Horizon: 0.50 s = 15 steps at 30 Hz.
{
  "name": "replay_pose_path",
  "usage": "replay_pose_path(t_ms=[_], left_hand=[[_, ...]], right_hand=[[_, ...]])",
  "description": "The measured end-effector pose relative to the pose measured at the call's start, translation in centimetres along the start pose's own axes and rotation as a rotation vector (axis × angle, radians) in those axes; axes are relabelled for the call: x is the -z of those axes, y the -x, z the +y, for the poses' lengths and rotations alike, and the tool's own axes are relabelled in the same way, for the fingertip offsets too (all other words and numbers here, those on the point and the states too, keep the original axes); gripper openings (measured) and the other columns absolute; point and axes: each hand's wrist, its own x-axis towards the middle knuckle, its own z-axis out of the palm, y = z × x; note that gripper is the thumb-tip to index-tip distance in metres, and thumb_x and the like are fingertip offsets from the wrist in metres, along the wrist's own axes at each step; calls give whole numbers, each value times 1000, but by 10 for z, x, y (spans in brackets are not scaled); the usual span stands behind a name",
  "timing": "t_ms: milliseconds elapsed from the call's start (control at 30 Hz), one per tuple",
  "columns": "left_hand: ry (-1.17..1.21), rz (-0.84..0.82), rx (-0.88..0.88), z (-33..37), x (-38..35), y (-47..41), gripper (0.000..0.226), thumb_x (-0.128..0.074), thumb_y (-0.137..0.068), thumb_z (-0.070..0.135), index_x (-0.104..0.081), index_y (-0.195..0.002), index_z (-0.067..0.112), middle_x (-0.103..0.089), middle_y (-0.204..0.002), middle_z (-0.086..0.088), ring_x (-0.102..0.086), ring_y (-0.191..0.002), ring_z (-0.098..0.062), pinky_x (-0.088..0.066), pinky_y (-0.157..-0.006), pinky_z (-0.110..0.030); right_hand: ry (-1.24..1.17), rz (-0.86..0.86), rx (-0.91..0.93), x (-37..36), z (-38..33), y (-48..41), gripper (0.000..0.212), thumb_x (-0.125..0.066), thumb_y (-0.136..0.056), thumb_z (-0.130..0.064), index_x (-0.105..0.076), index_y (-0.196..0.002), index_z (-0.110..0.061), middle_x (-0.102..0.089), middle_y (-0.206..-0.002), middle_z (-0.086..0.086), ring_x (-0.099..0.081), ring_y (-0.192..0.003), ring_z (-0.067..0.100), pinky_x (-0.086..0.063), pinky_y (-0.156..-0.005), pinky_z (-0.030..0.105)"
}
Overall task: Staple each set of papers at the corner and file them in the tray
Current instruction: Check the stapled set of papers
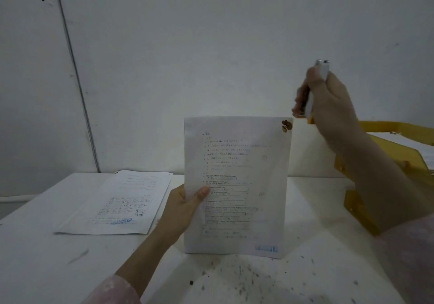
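Nearest, low and left: pink sleeve, running up to the left hand. Pinches the paper set at its left edge, thumb laid across the printed face, fingers hidden behind. Holds the set upright, long axis close to vertical, face toward the camera; cannot tell whether the bottom edge touches the table.

Up and far right of that pinch, at the sheet's top right corner: brown stain. Just beyond that corner, above and right, apart from it: stapler, wrapped by the curled fingers of the right hand. Stands steeply, orange end down toward the corner, metal end up. Cannot tell whether its mouth gapes or meets.

Seems the step before the staple: needs the lower end brought down and left onto a top corner, the right hand far nearer than the left.

Right of the stapler grip, behind the forearm: yellow tray, white sheets already inside. Left of the pinch, flat on the table: loose stack of papers. Behind everything: plain wall.
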Motion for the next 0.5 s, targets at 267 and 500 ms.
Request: replay_pose_path(t_ms=[267,500], left_hand=[[34,-30,11,0,-7,5,22,-62,-86,26,-67,-106,17,-74,-97,5,-72,-86,-15,-58,-69,-25],[32,-13,11,-3,-11,9,21,-62,-87,27,-67,-106,19,-74,-98,5,-71,-87,-15,-59,-73,-29]], right_hand=[[356,-14,235,-55,-12,-12,45,-44,-100,-33,-54,-76,4,-53,-65,7,-45,-56,14,-33,-51,14],[369,94,255,-82,-3,-14,33,-55,-92,-23,-44,-65,-7,-48,-61,8,-40,-53,17,-33,-50,15]])
